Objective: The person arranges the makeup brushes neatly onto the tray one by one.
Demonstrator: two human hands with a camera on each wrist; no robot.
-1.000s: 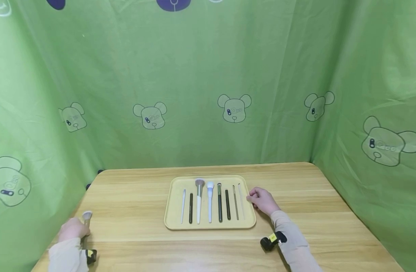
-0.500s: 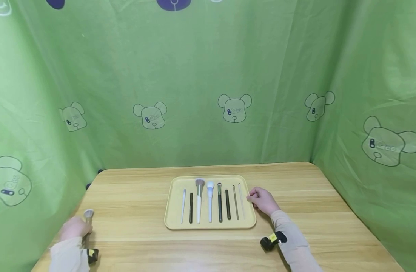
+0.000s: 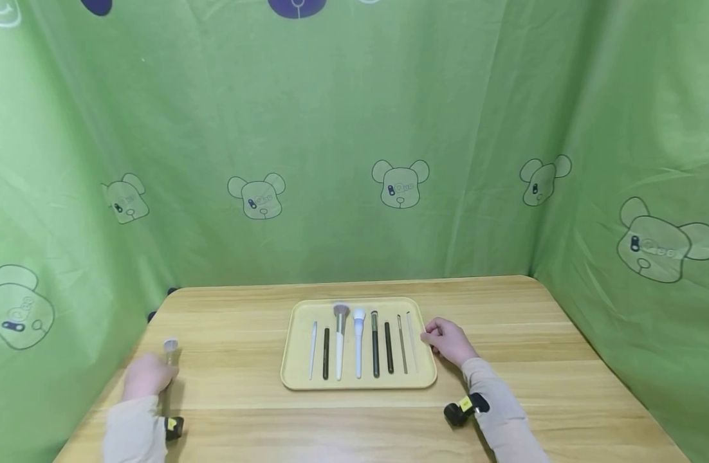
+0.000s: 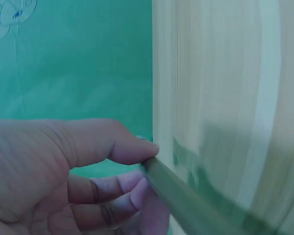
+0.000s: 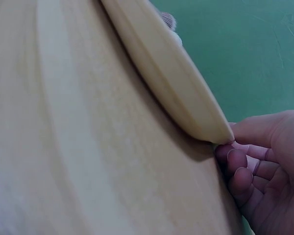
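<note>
At the table's left side, my left hand [image 3: 147, 375] pinches a makeup brush [image 3: 170, 347] by its handle, pale bristles pointing away from me. The left wrist view shows the brush handle [image 4: 183, 196] between thumb and fingers, running out of frame. Across the table, my right hand [image 3: 450, 342] grips the right rim of a yellow tray [image 3: 298, 352]. In the right wrist view its thumb lies over the tray edge [image 5: 206, 115] and curled fingers sit beneath. Several brushes and thin sticks lie side by side in the tray, among them a fluffy brush [image 3: 340, 321] and a white-handled brush [image 3: 358, 341].
The tray rests on a wooden table [image 3: 233, 386] with a rounded far edge. A green curtain [image 3: 331, 128] printed with bear heads hangs behind and at both sides. Each wrist wears a small black camera, such as the one by the right sleeve [image 3: 502, 399].
My left hand has moved right and away from me, carrying the brush with it. The right hand and the tray have stayed where they were.
</note>
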